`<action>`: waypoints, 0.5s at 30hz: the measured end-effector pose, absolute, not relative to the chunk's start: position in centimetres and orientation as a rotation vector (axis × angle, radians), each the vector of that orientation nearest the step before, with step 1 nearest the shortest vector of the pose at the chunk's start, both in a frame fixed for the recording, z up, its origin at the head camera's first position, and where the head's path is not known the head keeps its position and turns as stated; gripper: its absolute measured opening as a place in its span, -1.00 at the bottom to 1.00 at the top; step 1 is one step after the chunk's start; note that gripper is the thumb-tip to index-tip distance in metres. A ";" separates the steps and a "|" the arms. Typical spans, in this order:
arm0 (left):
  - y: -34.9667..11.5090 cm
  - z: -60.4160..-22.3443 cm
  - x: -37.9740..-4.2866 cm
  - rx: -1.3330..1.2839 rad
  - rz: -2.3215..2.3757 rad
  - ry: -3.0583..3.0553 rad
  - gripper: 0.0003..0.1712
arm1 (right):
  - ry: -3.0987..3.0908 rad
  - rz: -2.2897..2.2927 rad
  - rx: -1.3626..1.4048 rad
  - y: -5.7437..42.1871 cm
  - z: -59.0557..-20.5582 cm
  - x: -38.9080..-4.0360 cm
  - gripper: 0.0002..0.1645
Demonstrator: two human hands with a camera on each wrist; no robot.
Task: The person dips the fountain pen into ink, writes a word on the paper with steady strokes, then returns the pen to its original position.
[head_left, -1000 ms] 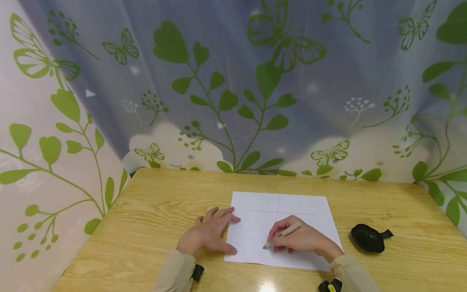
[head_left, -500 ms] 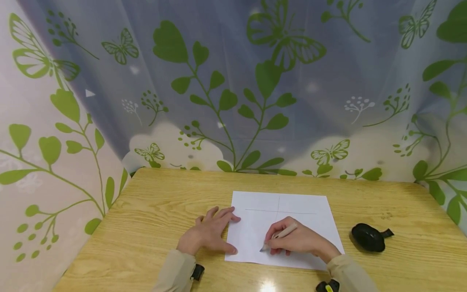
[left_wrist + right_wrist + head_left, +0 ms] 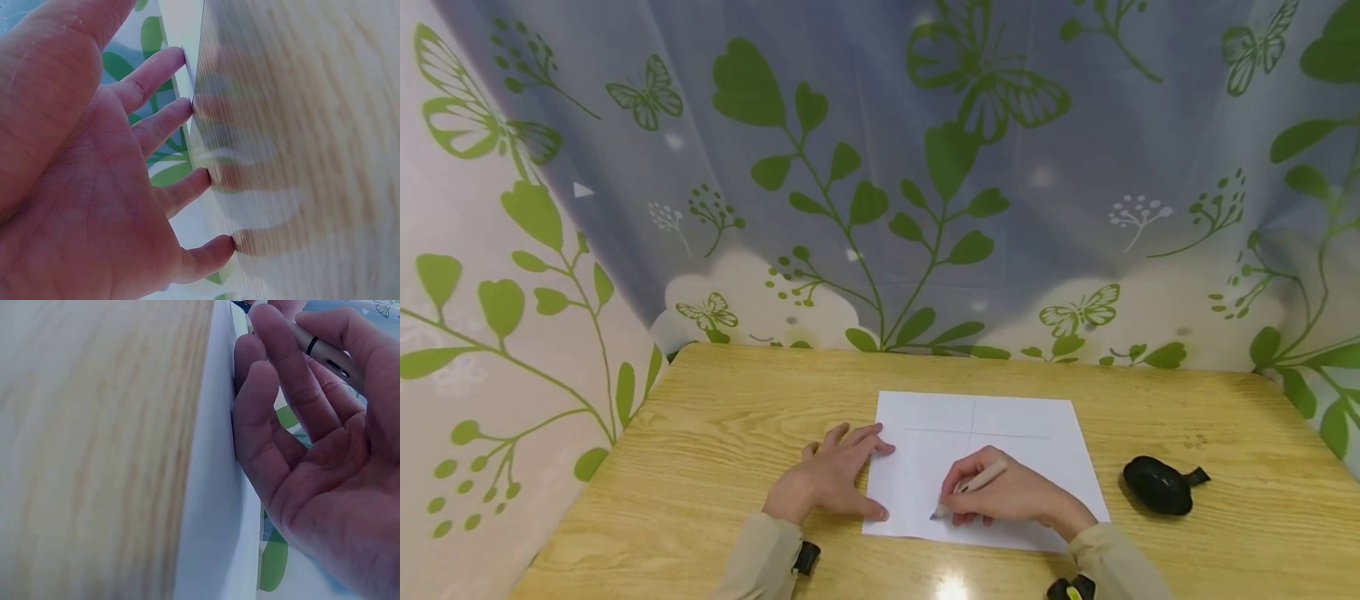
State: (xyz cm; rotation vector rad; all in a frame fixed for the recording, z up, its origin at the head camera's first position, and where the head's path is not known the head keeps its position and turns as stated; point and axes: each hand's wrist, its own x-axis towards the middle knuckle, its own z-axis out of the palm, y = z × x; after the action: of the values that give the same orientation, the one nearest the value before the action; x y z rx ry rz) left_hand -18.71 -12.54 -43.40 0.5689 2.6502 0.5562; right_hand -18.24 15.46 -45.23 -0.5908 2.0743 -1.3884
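A white sheet of paper (image 3: 910, 408) lies on the wooden table, marked with a thin horizontal line and a vertical line that cross in its upper part. My right hand (image 3: 1018, 492) pinches a beige pen (image 3: 987, 477) at a slant, its dark tip low on the sheet, left of the hand. In the right wrist view the pen (image 3: 334, 357) shows a black ring on its barrel. My left hand (image 3: 827, 479) lies spread at the paper's left edge, thumb and some fingertips on the sheet. Seen from the left wrist, its fingertips (image 3: 201, 178) touch the surface.
A black, rounded object with a short tab-like handle (image 3: 1157, 486) sits on the table (image 3: 715, 433) right of the paper. Behind the table hangs a blue-grey curtain (image 3: 880, 250) with green leaves and butterflies. Each wrist wears a black device.
My right hand and the pen have shifted slightly left and down across the sheet. The left hand stays where it was.
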 end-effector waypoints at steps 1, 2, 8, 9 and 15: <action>-12.5 -43.3 -18.7 0.569 0.557 2.650 -0.11 | 2.075 -1.390 -0.590 15.5 -45.2 -18.3 -0.86; -12.6 -43.3 -18.7 0.567 0.560 2.648 -0.11 | 2.073 -1.391 -0.588 15.5 -45.3 -18.3 -0.86; -12.6 -43.3 -18.7 0.569 0.552 2.648 -0.11 | 2.073 -1.395 -0.587 15.4 -45.2 -18.1 -0.85; -12.6 -43.3 -18.7 0.569 0.552 2.648 -0.11 | 2.074 -1.394 -0.588 15.4 -45.2 -18.1 -0.85; -12.5 -43.2 -18.7 0.577 0.553 2.651 -0.12 | 2.071 -1.394 -0.596 15.5 -45.1 -18.2 -0.84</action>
State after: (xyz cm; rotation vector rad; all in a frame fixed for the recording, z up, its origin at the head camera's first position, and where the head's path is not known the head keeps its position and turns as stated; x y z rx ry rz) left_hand -18.68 -12.54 -43.24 0.5772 2.6507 0.5530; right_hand -18.16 15.50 -45.09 -0.5962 2.0708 -1.3940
